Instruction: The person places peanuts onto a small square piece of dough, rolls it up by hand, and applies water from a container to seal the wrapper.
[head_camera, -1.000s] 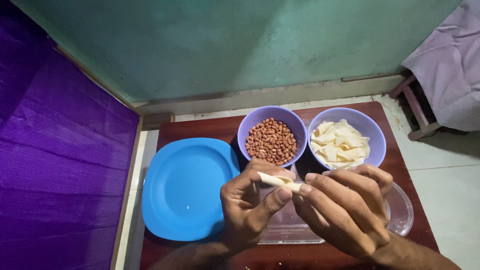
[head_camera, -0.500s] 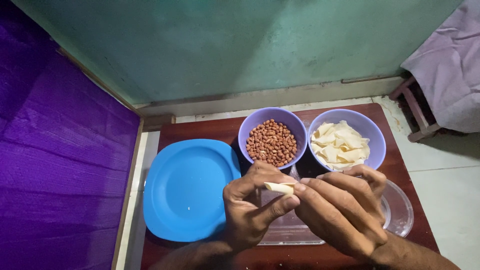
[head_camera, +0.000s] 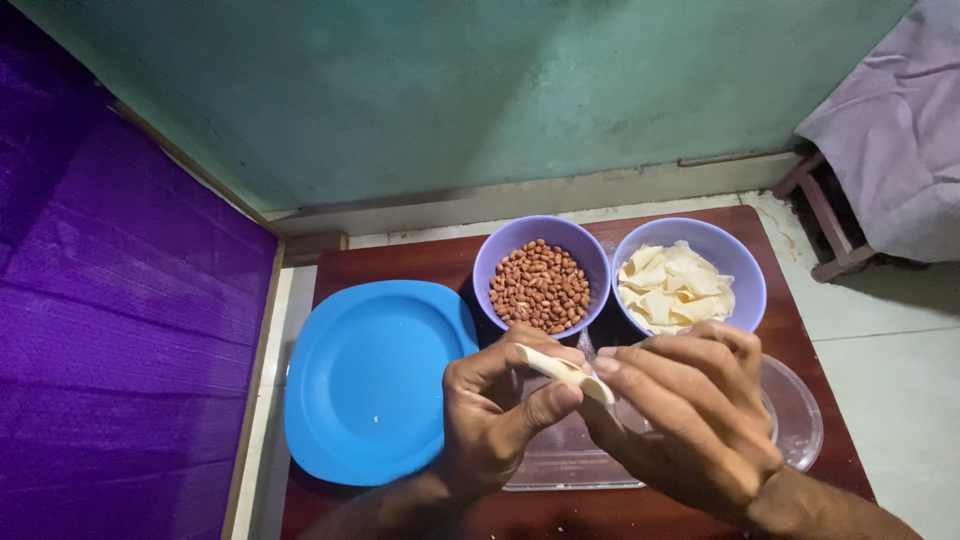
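Observation:
Both my hands meet over a clear plastic tray (head_camera: 560, 465) near the table's front. My left hand (head_camera: 495, 415) and my right hand (head_camera: 690, 420) pinch a pale, rolled strip of dough wrapper (head_camera: 565, 370) between thumbs and forefingers. Just beyond them stands a purple bowl of brown peanuts (head_camera: 541, 284). To its right, a second purple bowl (head_camera: 745, 280) holds several pale wrapper pieces (head_camera: 672, 288). An empty blue plate (head_camera: 370, 380) lies left of my left hand.
Everything sits on a dark red-brown wooden table (head_camera: 400, 255). A round clear lid (head_camera: 800, 420) lies under my right hand. A purple cloth (head_camera: 120, 330) hangs at the left, a green wall (head_camera: 500, 90) behind, and a wooden frame with pale cloth (head_camera: 880, 130) at the right.
My fingers have worked the wrapper: it was rolled shorter half a second ago and now lies longer and tilted down to the right. Bowls and plate stay put.

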